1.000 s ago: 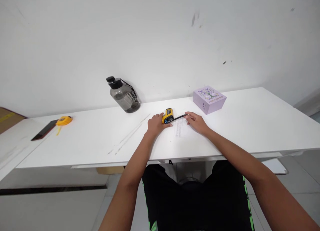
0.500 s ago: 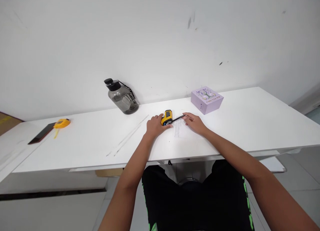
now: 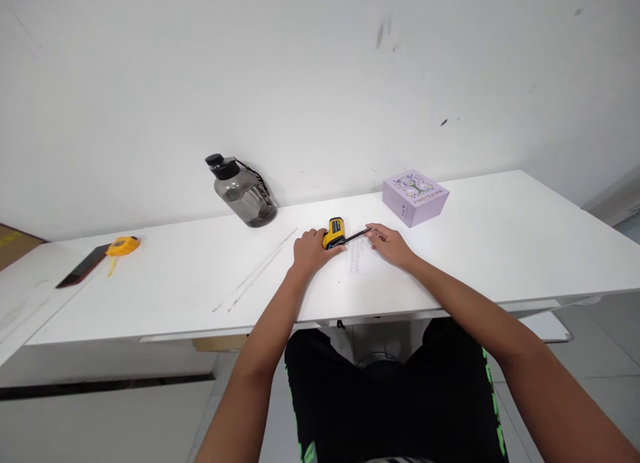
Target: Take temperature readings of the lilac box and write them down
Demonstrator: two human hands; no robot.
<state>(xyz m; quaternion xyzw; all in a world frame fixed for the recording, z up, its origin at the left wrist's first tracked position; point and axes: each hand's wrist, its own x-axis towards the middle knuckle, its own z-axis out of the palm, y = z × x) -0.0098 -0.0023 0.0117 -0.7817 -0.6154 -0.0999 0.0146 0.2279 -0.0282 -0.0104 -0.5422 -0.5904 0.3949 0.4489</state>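
My left hand (image 3: pixel 311 251) is closed around the lower left side of a small yellow-and-black handheld device (image 3: pixel 336 229) with a dark panel on top. It rests on the white table. My right hand (image 3: pixel 391 245) pinches the far end of a thin black stick (image 3: pixel 356 236), which looks like a pen. The stick's other end meets the device's lower right edge; whether they are joined I cannot tell. Faint rows of writing (image 3: pixel 356 256) lie on the white surface between my hands.
A grey see-through bottle (image 3: pixel 246 196) with a black cap stands near the wall. To the right is a lilac box (image 3: pixel 416 197). A yellow tape measure (image 3: pixel 123 245) lies by a dark flat phone-like object (image 3: pixel 84 266) at the left. The table's front edge (image 3: pixel 370 318) runs below my forearms.
The view has shifted very slightly. Both hands keep their grips on the device and the stick, with no clear movement between them.
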